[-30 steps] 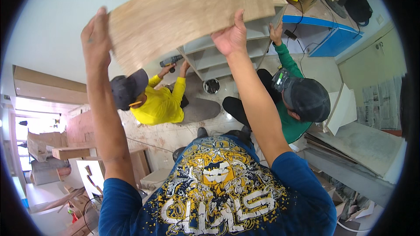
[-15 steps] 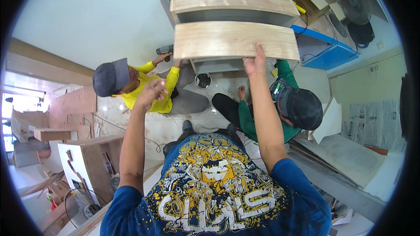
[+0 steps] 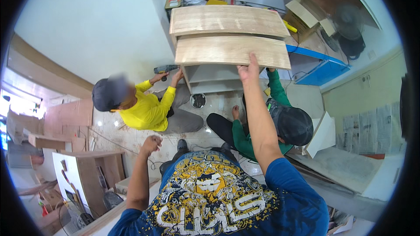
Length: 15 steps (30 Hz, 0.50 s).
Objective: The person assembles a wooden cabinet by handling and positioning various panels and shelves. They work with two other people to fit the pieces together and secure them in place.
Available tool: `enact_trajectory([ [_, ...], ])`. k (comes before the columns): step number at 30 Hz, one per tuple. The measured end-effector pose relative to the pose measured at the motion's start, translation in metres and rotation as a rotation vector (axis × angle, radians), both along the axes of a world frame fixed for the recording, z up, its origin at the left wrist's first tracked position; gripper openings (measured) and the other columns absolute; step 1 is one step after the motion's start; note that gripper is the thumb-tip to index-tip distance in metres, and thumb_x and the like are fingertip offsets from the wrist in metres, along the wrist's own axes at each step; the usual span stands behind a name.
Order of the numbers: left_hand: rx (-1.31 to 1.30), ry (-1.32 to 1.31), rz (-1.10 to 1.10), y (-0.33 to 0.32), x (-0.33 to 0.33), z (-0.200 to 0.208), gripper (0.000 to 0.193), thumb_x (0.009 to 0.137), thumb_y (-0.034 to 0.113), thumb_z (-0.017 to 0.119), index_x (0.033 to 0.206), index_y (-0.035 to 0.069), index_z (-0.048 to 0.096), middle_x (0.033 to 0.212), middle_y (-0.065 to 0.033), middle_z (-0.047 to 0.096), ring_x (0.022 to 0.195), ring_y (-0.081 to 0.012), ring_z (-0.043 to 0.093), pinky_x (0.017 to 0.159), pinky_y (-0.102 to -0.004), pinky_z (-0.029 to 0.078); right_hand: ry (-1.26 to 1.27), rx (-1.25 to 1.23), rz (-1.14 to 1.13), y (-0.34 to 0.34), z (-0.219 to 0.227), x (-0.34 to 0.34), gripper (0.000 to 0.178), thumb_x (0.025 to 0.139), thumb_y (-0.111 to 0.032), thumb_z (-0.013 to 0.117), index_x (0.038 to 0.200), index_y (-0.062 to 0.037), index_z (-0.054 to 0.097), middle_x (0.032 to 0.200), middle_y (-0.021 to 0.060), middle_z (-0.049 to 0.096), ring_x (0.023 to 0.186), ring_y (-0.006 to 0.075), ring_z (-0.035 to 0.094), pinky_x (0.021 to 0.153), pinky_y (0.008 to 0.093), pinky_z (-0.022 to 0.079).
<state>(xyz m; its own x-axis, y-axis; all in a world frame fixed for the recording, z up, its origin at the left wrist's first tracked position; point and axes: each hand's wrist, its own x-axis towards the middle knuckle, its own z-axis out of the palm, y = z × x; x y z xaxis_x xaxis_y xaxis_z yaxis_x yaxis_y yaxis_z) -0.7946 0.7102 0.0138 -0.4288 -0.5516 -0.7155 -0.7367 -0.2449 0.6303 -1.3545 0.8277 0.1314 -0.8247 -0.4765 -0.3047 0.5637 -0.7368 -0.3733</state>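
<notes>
My right hand [image 3: 249, 69] grips the near edge of a pale wooden panel [image 3: 232, 50], thumb on top and fingers underneath. The panel lies at the front of a wooden cabinet [image 3: 229, 19], just below its top; pale shelves show beneath. My left hand [image 3: 152, 144] is apart from the cabinet, low to the left, its fingers curled with nothing visible in them. On the left a co-worker in a yellow shirt [image 3: 146, 111] holds a cordless drill [image 3: 166, 68] by the cabinet's side. A co-worker in green [image 3: 274, 88] reaches toward its right side.
A round tub [image 3: 198, 101] of small dark pieces stands on the tiled floor below the cabinet. Blue-edged furniture [image 3: 321, 71] and an open cardboard box [image 3: 302, 15] are at the far right. A white-sided cabinet [image 3: 72, 183] with tools stands left. Cables cross the floor.
The panel now sits closer to the cabinet top, with the gap between them narrower. My left hand has dropped down toward my body. The view has tilted up slightly.
</notes>
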Motion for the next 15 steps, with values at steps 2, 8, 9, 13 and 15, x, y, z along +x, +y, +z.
enact_trajectory([
  [2, 0.051, -0.004, -0.005, 0.002, 0.021, -0.026, 0.023, 0.092, 0.016, 0.063, 0.106, -0.002, 0.07, 0.081, -0.0117, 0.07, 0.059, -0.0188, 0.064, 0.052, -0.0299, 0.051, 0.051, -0.036, 0.027, -0.003, 0.001, 0.003, 0.055, 0.096, -0.015, 0.069, 0.146, -0.0094, 0.048, 0.146, 0.0121, 0.055, 0.136, 0.0337, 0.052, 0.111, 0.0591, 0.044],
  [8, 0.151, -0.064, -0.053, 0.024, 0.03, -0.056, 0.025, 0.095, 0.014, 0.056, 0.111, 0.0, 0.069, 0.085, -0.0125, 0.072, 0.057, -0.0191, 0.066, 0.049, -0.0302, 0.052, 0.015, 0.005, -0.001, -0.001, 0.016, 0.005, 0.055, 0.095, -0.017, 0.07, 0.146, -0.0095, 0.05, 0.145, 0.0107, 0.056, 0.134, 0.0309, 0.053, 0.11, 0.0549, 0.044],
  [9, 0.149, -0.1, -0.05, 0.029, 0.025, -0.054, 0.024, 0.096, 0.015, 0.058, 0.112, 0.0, 0.069, 0.085, -0.0123, 0.072, 0.057, -0.0189, 0.067, 0.048, -0.0296, 0.052, 0.017, 0.007, 0.006, 0.001, 0.015, 0.008, 0.055, 0.095, -0.017, 0.07, 0.146, -0.0095, 0.05, 0.145, 0.0105, 0.056, 0.133, 0.0306, 0.054, 0.109, 0.0543, 0.044],
  [13, 0.186, -0.114, -0.07, 0.031, 0.005, -0.048, 0.023, 0.097, 0.016, 0.06, 0.11, 0.0, 0.07, 0.086, -0.0122, 0.073, 0.057, -0.0176, 0.066, 0.047, -0.0284, 0.051, 0.002, 0.04, 0.016, 0.009, 0.013, 0.006, 0.054, 0.095, -0.016, 0.069, 0.145, -0.0081, 0.049, 0.145, 0.0115, 0.056, 0.132, 0.0323, 0.055, 0.107, 0.0556, 0.046],
  [15, 0.194, -0.11, -0.077, 0.032, 0.003, -0.047, 0.023, 0.096, 0.016, 0.06, 0.11, 0.0, 0.07, 0.086, -0.0123, 0.073, 0.057, -0.0172, 0.066, 0.047, -0.0282, 0.051, -0.009, 0.013, 0.024, 0.009, 0.009, 0.004, 0.055, 0.095, -0.016, 0.069, 0.145, -0.0075, 0.049, 0.144, 0.0125, 0.056, 0.131, 0.0328, 0.056, 0.105, 0.0558, 0.048],
])
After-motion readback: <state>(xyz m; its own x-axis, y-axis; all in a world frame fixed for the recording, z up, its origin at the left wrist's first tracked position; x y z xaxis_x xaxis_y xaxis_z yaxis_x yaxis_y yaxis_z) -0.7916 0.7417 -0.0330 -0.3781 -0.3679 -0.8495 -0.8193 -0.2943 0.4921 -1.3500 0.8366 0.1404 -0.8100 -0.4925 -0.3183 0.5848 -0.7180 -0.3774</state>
